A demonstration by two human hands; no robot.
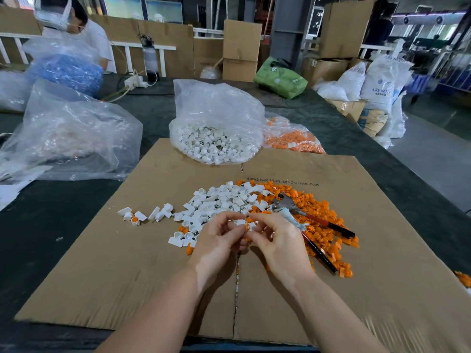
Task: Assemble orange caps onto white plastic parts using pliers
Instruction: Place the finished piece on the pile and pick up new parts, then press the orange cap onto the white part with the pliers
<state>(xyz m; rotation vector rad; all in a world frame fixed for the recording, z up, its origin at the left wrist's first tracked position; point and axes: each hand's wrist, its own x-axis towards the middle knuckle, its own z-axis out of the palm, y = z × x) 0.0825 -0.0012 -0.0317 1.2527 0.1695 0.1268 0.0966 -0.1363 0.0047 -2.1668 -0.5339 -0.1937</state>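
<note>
Both hands are working near the middle of the cardboard [127,263]: the left hand [216,240] is pinching a white part [240,222] at its fingertips, and the right hand [275,240] is pinching an orange cap [246,227] against it, fingers curled in tight. Part and cap are meeting just above the near edge of the white pile [219,202], with the orange pile [326,225] spreading to the right. Pliers [300,212] are lying on that orange pile, just right of the right hand, with nobody holding them.

Slipping looks like the main risk. Both pieces are small and held only by fingertips, so a cap going on crooked could pop free and vanish into the loose heaps below. Reaching right for the pliers means one hand letting go, and the half-seated cap could tilt or drop off then. Squeezing it while it sits askew could jam or crack it. A sweeping wrist could also mix the two piles further.
</note>
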